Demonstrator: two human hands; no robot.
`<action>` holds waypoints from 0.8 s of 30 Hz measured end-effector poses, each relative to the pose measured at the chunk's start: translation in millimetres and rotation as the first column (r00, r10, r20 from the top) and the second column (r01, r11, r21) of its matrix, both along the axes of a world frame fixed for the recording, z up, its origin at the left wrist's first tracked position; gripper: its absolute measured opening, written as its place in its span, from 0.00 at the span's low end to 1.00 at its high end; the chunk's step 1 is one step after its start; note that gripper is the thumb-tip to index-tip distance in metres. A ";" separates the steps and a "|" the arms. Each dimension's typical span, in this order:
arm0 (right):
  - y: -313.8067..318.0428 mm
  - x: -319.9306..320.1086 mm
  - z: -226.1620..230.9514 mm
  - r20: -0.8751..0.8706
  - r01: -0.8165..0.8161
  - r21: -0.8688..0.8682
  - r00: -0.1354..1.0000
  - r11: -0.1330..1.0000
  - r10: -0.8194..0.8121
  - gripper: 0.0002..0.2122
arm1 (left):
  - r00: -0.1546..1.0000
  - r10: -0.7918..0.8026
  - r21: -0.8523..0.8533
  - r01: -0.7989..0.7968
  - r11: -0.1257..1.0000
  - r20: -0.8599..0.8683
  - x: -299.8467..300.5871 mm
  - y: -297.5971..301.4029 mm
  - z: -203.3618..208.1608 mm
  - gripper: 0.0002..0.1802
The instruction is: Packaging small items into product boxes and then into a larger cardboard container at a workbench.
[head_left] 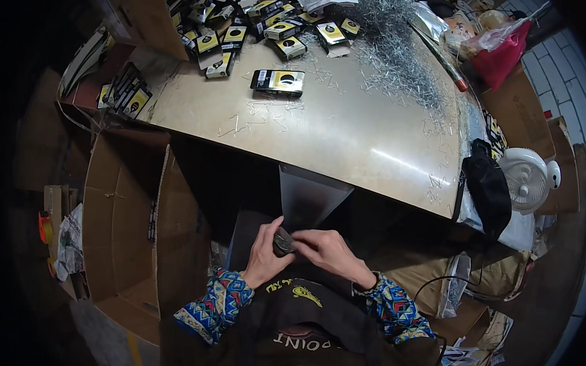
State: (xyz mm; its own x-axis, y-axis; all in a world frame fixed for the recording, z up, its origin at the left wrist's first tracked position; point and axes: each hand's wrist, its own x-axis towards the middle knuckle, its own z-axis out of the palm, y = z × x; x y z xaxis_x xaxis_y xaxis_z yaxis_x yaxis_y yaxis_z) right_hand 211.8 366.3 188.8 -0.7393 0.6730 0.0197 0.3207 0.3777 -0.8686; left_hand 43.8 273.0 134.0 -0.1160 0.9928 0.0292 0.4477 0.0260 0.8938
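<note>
A: In the head view, where do we find the thing being handled?

B: We see a small dark piece (pixel 282 242) in the left hand (pixel 264 256), between the near edge of the table (pixel 365 147) and our dark top (pixel 255 343).

A: How do the fingers stand?

B: Our left fingers and thumb grasp the piece, wrapped round its left and near sides. Our right hand (pixel 334 253) has its fingers bent in at the right side of it. They are blurred, so we cannot tell whether they pinch it or only touch.

A: Which hand is nearer, then?

B: The left, since it bears the piece. From the right fingertips, the piece lies just to the left, near enough to look like contact.

A: And its long axis?

B: It seems to slant from upper left to lower right, but we see it foreshortened and partly covered, so we cannot be sure.

A: What lies beyond?

B: On the table, well apart from both hands, we have one black-and-yellow box (pixel 278 82), with a heap of wires (pixel 400 58) to its right.
</note>
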 end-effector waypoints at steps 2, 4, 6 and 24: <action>7.2 -8.9 0.8 0.053 0.187 0.112 0.980 0.976 -0.194 0.09 | 0.996 0.087 0.086 -0.087 0.993 0.005 2.8 10.1 0.3 0.48; 13.8 -8.8 16.0 0.032 0.352 -0.260 0.934 0.899 -0.356 0.06 | 0.994 0.111 0.084 -0.111 0.990 -0.002 0.5 17.5 6.1 0.49; 16.4 -3.5 12.7 -0.205 0.402 0.111 0.904 0.909 -0.375 0.08 | 0.991 0.130 0.087 -0.129 0.988 -0.003 -0.1 27.0 14.4 0.50; -9.4 -32.4 23.2 -0.300 0.503 -0.178 0.791 0.846 -0.534 0.10 | 0.966 0.175 0.199 -0.137 0.970 -0.189 12.1 52.7 57.8 0.31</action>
